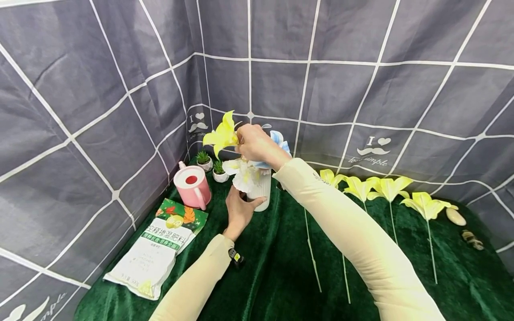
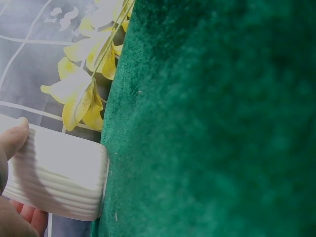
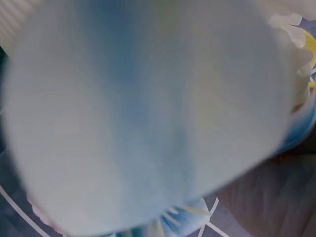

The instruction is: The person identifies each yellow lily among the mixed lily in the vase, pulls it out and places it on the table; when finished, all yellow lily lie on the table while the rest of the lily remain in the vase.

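A white ribbed vase (image 1: 263, 191) stands upright on the green cloth, holding white flowers (image 1: 246, 176) and blue flowers (image 1: 279, 140). Around its lower part my left hand (image 1: 238, 209) is wrapped; thumb and fingers grip the vase (image 2: 59, 173) from both sides in the left wrist view. Above the vase mouth, my right hand (image 1: 257, 142) pinches a yellow lily (image 1: 222, 135) just below its bloom; the stem is mostly hidden behind hand and flowers. A blurred blue-and-white petal (image 3: 148, 113) covers most of the right wrist view, hiding the fingertips.
Left of the vase are a pink watering can (image 1: 192, 187), two small potted succulents (image 1: 204, 161) and a fertilizer bag (image 1: 154, 249). Several yellow lilies (image 1: 427, 206) lie to the right, partly behind my right sleeve, with a pale stone (image 1: 455, 216) and a striped stone (image 1: 472, 240).
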Tool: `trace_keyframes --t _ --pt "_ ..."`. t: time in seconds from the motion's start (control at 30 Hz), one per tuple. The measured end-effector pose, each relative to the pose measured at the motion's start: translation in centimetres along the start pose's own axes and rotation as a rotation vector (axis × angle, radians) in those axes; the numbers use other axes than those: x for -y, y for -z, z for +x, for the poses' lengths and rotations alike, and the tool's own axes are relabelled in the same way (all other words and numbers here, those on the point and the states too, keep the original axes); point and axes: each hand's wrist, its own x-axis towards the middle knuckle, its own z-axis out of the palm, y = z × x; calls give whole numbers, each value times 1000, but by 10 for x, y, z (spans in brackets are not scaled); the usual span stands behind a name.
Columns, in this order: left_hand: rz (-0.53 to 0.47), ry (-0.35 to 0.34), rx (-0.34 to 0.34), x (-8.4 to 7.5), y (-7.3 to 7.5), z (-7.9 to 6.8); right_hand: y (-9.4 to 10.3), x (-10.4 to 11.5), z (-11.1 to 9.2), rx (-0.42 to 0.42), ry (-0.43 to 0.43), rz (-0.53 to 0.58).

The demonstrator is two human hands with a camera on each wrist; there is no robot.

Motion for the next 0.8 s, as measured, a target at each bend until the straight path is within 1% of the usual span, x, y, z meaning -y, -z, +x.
trace_keyframes --t 0.17,0.23,0.33,0.47,0.57,0.67,0.8 --pt "0 -6 -5 0 0 0 2 0 0 -87 -2 4" --pt "1 -4 -5 -1 0 1 2 0 -1 -119 10 14" --pt "1 6 -5 -1 1 1 3 -2 -3 -163 40 60" --pt "-3 2 -11 -2 1 0 6 -3 -7 -246 77 118" --pt "2 -16 -17 -2 0 0 10 -2 -11 -298 76 154" --pt "6 -24 -17 -2 0 0 16 -2 -16 -340 56 200" --pt "-5 -12 -10 -2 0 0 26 -2 -23 -400 36 243"
